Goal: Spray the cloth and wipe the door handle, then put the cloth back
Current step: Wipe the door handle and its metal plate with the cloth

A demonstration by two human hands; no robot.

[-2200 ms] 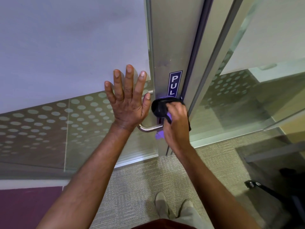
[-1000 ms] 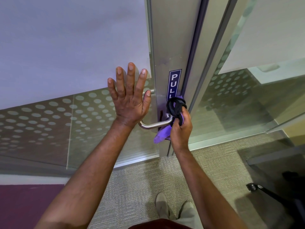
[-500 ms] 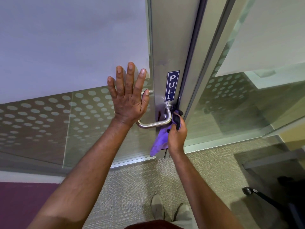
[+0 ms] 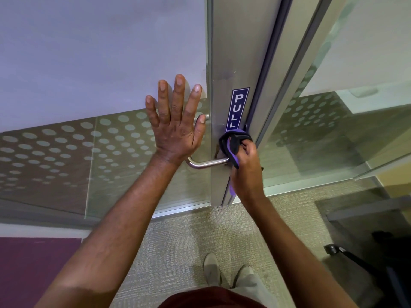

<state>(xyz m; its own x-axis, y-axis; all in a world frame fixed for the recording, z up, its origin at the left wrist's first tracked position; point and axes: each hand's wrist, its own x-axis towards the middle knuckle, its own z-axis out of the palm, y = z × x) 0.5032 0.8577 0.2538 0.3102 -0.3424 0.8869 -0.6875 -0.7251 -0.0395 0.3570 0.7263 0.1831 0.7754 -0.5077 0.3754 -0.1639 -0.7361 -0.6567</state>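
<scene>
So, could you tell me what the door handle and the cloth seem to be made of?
The door handle looks like brushed or satin metal, probably stainless steel: silver-grey with soft highlights along its rounded bar. The cloth, gripped by the right hand, seems a soft fabric, perhaps microfibre, purple and black: it bunches and folds limply.

The cloth (image 4: 231,146) is purple with a dark, near-black face, bunched into a wad against the door's metal stile just below the "PULL" sign, at the inner end of the door handle (image 4: 205,163). A purple tail hangs down along the stile. The handle is a brushed steel lever, lying level; its pivot end seems covered by the wad.
</scene>
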